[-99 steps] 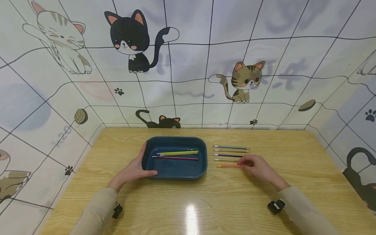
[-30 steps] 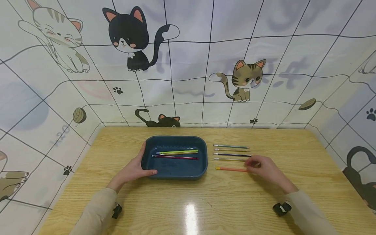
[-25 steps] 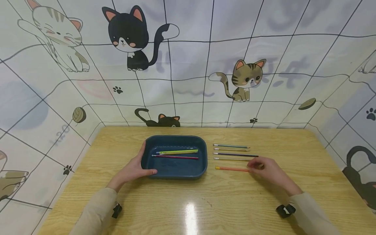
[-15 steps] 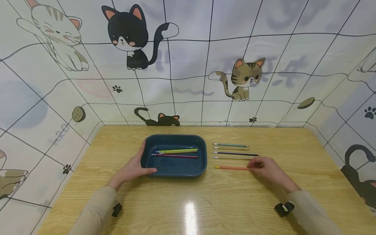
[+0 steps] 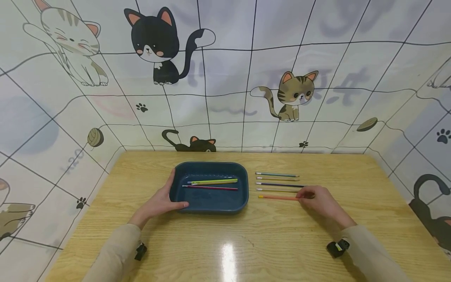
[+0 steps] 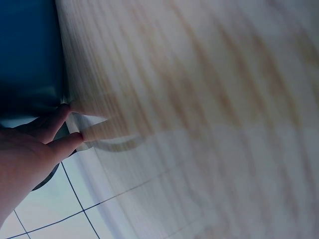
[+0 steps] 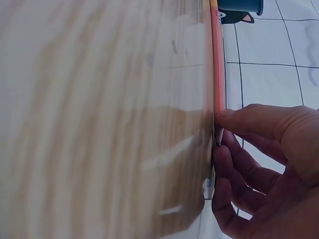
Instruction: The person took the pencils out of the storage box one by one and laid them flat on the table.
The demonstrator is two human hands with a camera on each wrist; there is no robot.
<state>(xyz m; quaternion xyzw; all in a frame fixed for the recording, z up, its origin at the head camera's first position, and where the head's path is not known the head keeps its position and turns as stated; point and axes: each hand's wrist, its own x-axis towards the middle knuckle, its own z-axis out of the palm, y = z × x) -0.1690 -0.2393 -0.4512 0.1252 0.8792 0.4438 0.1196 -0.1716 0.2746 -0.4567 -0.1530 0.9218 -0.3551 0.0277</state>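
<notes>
"How far along is the sorting looking?"

"Partly done, I'd judge: three pencils are lying in the dark blue tray point(image 5: 208, 202), a yellow-green pencil point(image 5: 215, 181) and a gold one point(image 5: 229, 183) close together, with a dark red pencil point(image 5: 211, 188) nearer. Five are lying outside, to its right."

"Which one is being handled?"

"The coral pencil point(image 5: 276, 197), nearest in that row. The right hand point(image 5: 322, 201) is pinching its right end between thumb and fingers. Beyond it, a pale gold pencil point(image 5: 276, 190), a dark pencil point(image 5: 278, 184), a tan pencil point(image 5: 278, 179) and a teal pencil point(image 5: 276, 174) are waiting, roughly parallel."

"And the left hand point(image 5: 158, 201)?"

"It's holding the tray's left end, thumb spreading onto the near-left corner."

"Materials?"

"The tray is showing rounded corners and a smooth, plastic-looking sheen; the pencils, slim and straight, are showing erasers leftward. The wood-grained table point(image 5: 197, 243) is reflecting a bright streak."
</notes>
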